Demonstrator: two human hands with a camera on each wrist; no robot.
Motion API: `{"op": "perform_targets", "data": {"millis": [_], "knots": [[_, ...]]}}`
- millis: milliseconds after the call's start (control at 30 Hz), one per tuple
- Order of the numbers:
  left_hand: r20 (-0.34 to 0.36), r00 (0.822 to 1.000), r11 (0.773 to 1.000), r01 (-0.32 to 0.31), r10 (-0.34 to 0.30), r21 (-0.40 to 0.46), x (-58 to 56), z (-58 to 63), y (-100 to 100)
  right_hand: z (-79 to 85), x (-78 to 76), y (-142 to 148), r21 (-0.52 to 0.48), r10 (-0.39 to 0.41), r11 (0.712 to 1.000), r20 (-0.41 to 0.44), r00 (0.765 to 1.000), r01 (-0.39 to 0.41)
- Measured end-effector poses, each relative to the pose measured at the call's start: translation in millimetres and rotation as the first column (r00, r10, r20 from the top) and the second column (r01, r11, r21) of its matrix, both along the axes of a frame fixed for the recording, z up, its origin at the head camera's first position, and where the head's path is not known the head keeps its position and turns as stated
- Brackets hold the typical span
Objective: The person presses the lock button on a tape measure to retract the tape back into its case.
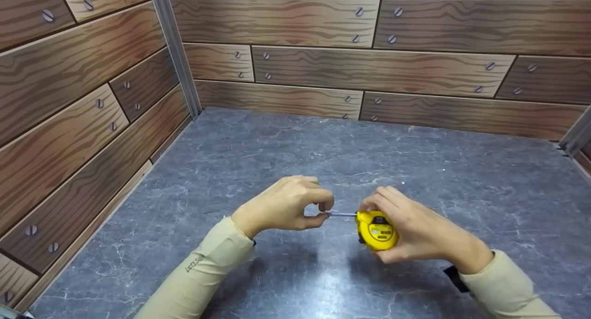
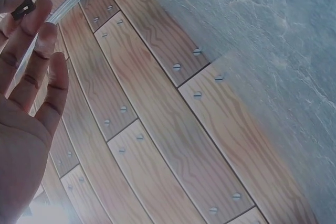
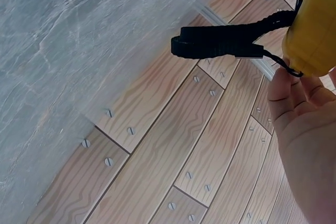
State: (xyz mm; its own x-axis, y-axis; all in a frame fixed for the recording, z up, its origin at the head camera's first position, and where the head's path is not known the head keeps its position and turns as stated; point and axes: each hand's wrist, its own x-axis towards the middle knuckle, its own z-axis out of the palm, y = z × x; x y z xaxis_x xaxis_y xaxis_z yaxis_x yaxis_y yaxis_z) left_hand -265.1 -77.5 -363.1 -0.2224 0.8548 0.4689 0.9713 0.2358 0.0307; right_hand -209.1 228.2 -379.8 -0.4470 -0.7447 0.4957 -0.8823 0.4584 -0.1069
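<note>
A yellow tape measure point(image 1: 376, 231) with a round label is gripped in my right hand point(image 1: 411, 226), its case upright above the grey surface. A short length of blade point(image 1: 342, 214) runs out of it to the left. My left hand point(image 1: 291, 203) pinches the blade's end between thumb and index finger. In the left wrist view the dark metal end hook point(image 2: 23, 8) shows between those fingertips, while the other fingers extend loosely. A black wrist strap point(image 3: 220, 40) dangles from the yellow case in the right wrist view.
Both hands are over a grey marbled tabletop point(image 1: 231, 148). Wood-plank patterned walls point(image 1: 314, 65) enclose it at the back and left, with a metal corner post point(image 1: 175, 51) between them. Another post point(image 1: 577, 129) stands at the right edge.
</note>
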Motion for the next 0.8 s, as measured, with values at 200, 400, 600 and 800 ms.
{"op": "perform_targets", "data": {"millis": [200, 400, 600, 800], "knots": [[0.026, 1.000, 1.000, 0.004, -0.004, 0.006, 0.6, 0.2, 0.9, -0.1, -0.8, 0.9, 0.000, 0.007, 1.000, 0.042, 0.999, -0.007], [0.050, 0.999, 1.000, 0.006, -0.006, 0.010, 1.4, -0.3, 2.5, -0.1, -1.5, 1.1, -0.007, 0.011, 1.000, 0.043, 0.999, -0.011], [0.078, 0.997, 1.000, 0.015, -0.015, 0.010, 2.0, -2.4, 4.1, -1.2, -1.2, -0.3, -0.021, 0.033, 0.999, 0.031, 0.999, -0.033], [0.088, 0.996, 1.000, 0.019, -0.020, 0.014, 1.5, -3.5, 5.5, -1.0, 0.4, -0.9, -0.016, 0.019, 1.000, 0.046, 0.999, -0.018]]}}
